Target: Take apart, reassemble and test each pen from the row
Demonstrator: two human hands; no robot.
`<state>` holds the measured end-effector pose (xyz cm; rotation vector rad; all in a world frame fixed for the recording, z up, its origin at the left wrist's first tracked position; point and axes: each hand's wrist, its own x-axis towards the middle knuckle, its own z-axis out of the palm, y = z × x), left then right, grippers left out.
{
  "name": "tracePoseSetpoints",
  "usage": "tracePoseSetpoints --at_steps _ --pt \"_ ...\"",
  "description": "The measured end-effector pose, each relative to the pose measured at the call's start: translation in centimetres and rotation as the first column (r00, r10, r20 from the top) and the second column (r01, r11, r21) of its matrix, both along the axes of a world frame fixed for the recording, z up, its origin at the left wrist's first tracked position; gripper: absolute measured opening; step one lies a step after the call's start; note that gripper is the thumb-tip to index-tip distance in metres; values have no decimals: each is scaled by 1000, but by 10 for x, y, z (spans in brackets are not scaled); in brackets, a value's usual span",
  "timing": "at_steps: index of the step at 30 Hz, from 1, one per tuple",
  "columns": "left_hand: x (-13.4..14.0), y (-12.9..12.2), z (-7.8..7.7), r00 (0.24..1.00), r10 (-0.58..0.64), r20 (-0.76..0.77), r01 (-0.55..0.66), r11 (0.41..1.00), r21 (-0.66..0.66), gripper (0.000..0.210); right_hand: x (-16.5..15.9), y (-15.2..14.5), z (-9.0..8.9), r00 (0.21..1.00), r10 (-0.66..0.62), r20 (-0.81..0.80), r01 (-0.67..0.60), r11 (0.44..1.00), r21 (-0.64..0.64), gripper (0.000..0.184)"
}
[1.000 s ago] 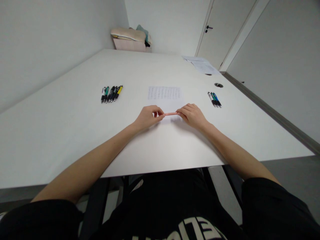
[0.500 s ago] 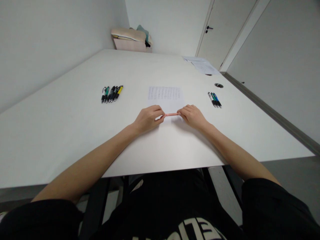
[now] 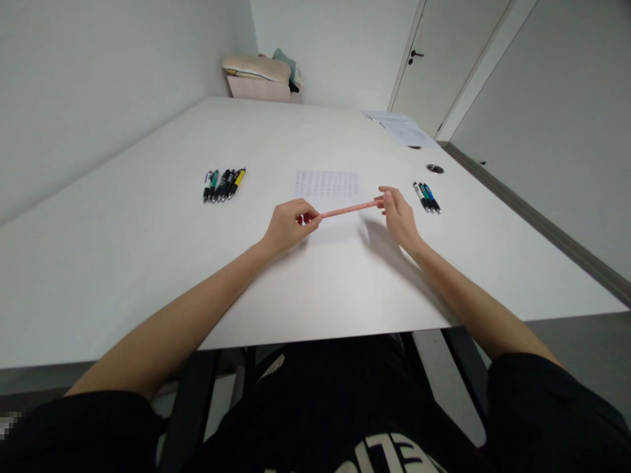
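Left hand (image 3: 292, 222) pinches a pink stick (image 3: 348, 210), not yet laid down; right hand (image 3: 401, 220) meets its end (grip unclear); pens (image 3: 223, 185) lie grouped.

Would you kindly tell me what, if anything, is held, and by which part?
A pink stick: left hand pinching its left end, right hand at its right end, grip unclear.

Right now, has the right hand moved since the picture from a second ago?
Yes. The right hand has moved rightward, judged against the printed sheet: it now sits farther beyond the sheet's right edge.
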<state>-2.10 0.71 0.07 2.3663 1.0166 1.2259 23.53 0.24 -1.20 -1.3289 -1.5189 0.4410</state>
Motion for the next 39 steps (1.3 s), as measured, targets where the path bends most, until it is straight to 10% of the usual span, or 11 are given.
tracePoseSetpoints --at_steps 4,9,23,39 --pt "7 7 -7 984 58 168 -15 969 -245 15 -11 8 0 880 43 -474 -143 973 -178 54" --pt "28 7 -10 956 68 284 75 881 -466 15 -28 12 16 739 175 -650 -271 961 -49 55" --pt "53 -1 -12 740 293 605 507 348 -789 7 -38 14 40 351 135 -927 -260 965 42 53" --pt "49 6 -12 719 299 628 594 206 -778 29 -31 16 29 416 175 -892 -250 966 73 50"
